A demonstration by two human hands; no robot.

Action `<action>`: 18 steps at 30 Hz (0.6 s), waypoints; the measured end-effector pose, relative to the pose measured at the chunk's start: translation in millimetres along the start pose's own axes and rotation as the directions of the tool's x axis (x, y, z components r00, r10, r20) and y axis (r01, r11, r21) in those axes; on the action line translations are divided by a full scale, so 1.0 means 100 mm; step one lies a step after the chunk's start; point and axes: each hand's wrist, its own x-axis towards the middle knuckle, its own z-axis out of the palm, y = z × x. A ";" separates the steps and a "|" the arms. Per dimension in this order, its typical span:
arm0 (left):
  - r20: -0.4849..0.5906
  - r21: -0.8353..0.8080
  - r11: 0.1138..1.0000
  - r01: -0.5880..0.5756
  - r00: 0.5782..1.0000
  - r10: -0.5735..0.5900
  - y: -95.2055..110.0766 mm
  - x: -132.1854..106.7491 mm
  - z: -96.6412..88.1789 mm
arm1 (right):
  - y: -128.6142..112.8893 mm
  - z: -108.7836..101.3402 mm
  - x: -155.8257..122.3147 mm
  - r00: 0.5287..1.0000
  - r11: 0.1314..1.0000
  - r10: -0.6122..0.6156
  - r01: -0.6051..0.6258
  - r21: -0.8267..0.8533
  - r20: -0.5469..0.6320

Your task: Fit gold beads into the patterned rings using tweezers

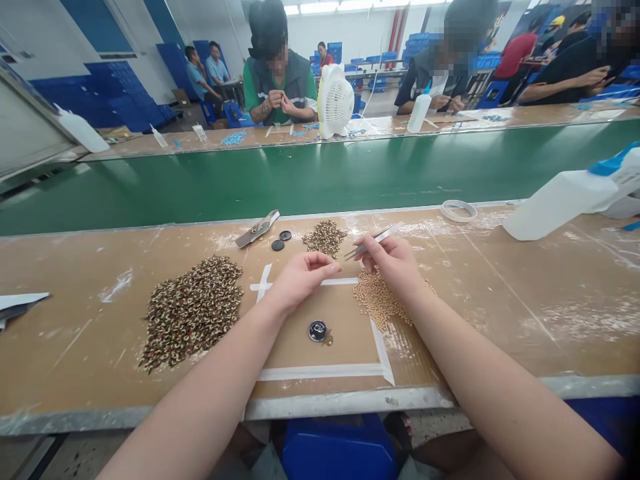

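Note:
My right hand (395,263) holds a pair of metal tweezers (355,252), their tips pointing left. Thumb and fingers of my left hand (305,277) are pinched together just left of those tips; anything between them is too small to make out. A pile of small beige beads (377,297) lies beneath and beside my right hand. Beyond both hands is a smaller heap of brownish-gold pieces (325,237). Below my hands, inside a white tape outline (325,372), a round black disc with a shiny face (317,331) lies beside a few tiny bits.
A large pile of dark-and-gold pieces (193,310) spreads at left. Two black caps (278,245) and a strip (257,229) lie farther back. A tape roll (459,211) and white bottle (555,203) stand right. A green belt (225,183) separates co-workers and a fan (336,103).

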 end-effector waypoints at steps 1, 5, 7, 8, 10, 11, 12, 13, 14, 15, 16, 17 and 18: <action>0.030 -0.152 0.987 0.046 0.999 -0.042 -0.01 0.01 0.02 | 0.00 -0.01 0.01 1.000 0.999 -0.002 0.002 0.047 -0.007; 0.088 -0.465 0.874 0.142 0.990 -0.114 -0.07 0.06 0.04 | 0.01 -0.03 0.02 1.000 0.991 0.000 0.004 0.136 -0.031; 0.093 -0.524 0.839 0.148 0.989 -0.116 -0.09 0.07 0.05 | 0.01 -0.03 0.01 1.000 0.988 -0.004 0.008 0.155 -0.025; 0.101 -0.552 0.821 0.150 0.989 -0.112 -0.09 0.07 0.05 | 0.01 -0.03 0.01 1.000 0.986 -0.010 0.013 0.163 -0.020; 0.130 -0.604 0.781 0.161 0.986 -0.103 -0.08 0.07 0.04 | 0.00 -0.01 0.00 1.000 0.985 -0.030 0.031 0.170 -0.006; 0.148 -0.624 0.763 0.171 0.984 -0.100 -0.07 0.07 0.04 | -0.01 -0.01 -0.01 0.999 0.985 -0.044 0.043 0.165 0.001; 0.168 -0.638 0.748 0.183 0.981 -0.097 -0.07 0.07 0.04 | -0.01 0.00 -0.02 0.998 0.986 -0.058 0.056 0.157 0.010; 0.186 -0.645 0.738 0.196 0.978 -0.097 -0.07 0.07 0.03 | -0.02 0.01 -0.03 0.997 0.987 -0.072 0.069 0.146 0.019; 0.201 -0.649 0.733 0.204 0.975 -0.094 -0.07 0.07 0.03 | -0.03 0.01 -0.03 0.996 0.988 -0.084 0.079 0.136 0.029; 0.212 -0.651 0.730 0.208 0.973 -0.089 -0.07 0.08 0.03 | -0.03 0.02 -0.04 0.995 0.988 -0.093 0.088 0.127 0.036; 0.219 -0.652 0.730 0.208 0.972 -0.081 -0.07 0.08 0.02 | -0.04 0.03 -0.05 0.994 0.988 -0.100 0.095 0.122 0.040; 0.225 -0.650 0.731 0.205 0.972 -0.073 -0.08 0.08 0.02 | -0.04 0.04 -0.06 0.994 0.988 -0.106 0.101 0.119 0.039; 0.230 -0.647 0.735 0.202 0.971 -0.064 -0.08 0.07 0.02 | -0.04 0.05 -0.06 0.993 0.987 -0.111 0.106 0.118 0.037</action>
